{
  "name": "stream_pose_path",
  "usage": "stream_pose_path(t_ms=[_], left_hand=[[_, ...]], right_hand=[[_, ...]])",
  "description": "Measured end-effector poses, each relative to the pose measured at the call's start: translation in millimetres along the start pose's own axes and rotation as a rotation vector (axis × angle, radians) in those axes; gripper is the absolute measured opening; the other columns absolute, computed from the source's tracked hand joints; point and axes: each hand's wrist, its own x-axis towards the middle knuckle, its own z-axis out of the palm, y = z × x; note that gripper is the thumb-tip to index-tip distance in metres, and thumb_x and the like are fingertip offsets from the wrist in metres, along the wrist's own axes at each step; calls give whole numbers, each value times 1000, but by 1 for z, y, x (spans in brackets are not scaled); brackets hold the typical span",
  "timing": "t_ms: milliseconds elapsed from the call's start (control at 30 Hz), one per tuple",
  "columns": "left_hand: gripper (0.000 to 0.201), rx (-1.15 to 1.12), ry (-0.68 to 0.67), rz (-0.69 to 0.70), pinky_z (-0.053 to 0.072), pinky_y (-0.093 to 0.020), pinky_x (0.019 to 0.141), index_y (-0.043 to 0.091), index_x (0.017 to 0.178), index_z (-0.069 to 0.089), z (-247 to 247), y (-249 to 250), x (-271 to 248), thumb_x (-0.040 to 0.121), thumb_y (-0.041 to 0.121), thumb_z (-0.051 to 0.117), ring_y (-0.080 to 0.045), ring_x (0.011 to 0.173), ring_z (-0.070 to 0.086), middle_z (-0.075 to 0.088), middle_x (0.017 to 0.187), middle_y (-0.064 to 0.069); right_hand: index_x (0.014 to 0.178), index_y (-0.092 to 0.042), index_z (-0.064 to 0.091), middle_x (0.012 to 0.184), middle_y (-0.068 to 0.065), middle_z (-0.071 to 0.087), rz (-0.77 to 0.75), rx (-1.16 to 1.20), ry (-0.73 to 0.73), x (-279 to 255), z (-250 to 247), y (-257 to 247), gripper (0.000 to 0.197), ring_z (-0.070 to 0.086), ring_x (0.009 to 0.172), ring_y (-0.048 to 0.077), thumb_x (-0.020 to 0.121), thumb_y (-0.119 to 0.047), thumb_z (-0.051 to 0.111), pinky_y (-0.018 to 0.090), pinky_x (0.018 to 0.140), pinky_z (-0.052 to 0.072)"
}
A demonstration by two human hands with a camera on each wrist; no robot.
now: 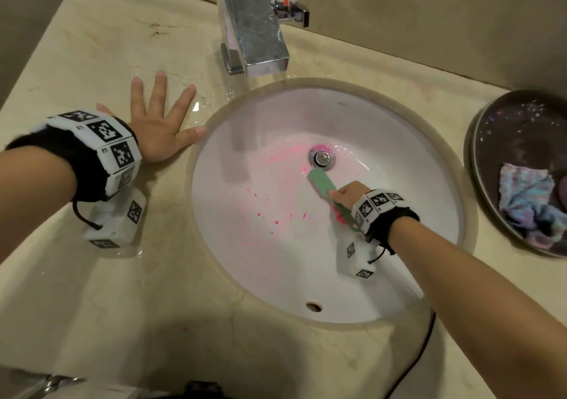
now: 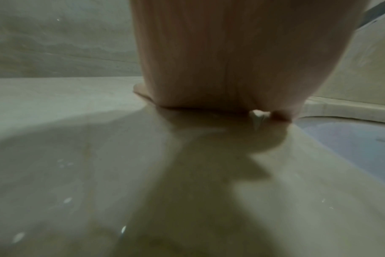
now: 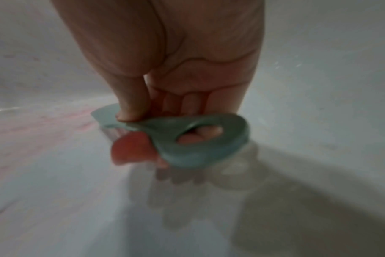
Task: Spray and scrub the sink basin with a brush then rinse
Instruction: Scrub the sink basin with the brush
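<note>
The green brush (image 1: pixel 322 183) lay low in the white sink basin (image 1: pixel 399 202), its head just at five o'clock of the drain (image 1: pixel 321 157), among pink spatter (image 1: pixel 260 214); the right hand (image 1: pixel 349 194) gripped its handle, thumb on top and fingers curled beneath through the loop; the left hand (image 1: pixel 159 128) lay flat on the wet beige counter (image 1: pixel 92 291) at nine o'clock of the basin, fingers spread; the chrome faucet (image 1: pixel 254 30) stood at twelve o'clock; a dark tray (image 1: pixel 521 141) holding a cloth (image 1: pixel 524 196) sat at three o'clock.
</note>
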Motion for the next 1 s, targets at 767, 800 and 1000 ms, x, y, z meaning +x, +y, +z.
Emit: stream_pose_path(t_ms=[767,800,1000], left_hand=[[68,-2,14,-4,-8,-69,103,53,141,-14,2,-2,3,85,70,22,-24,141,-26,-31,152,10],[68,-6,21,-4,-8,-69,103,53,141,-13,3,-1,3,85,70,23,-24,141,-26,-30,152,10],[67,4,24,-4,-7,-70,102,54,140,-14,3,-3,5,85,71,21,-24,141,-26,-30,152,10]], right_hand=[[72,-8,63,72,8,65,-65,-160,61,8,7,-23,41,59,65,24,93,-41,50,37,85,53],[69,-10,60,70,7,65,-75,-152,53,8,11,-28,41,59,64,23,93,-41,49,36,84,54],[84,-2,65,72,11,66,-56,-154,3,13,16,-18,37,59,60,22,93,-36,53,33,70,55]])
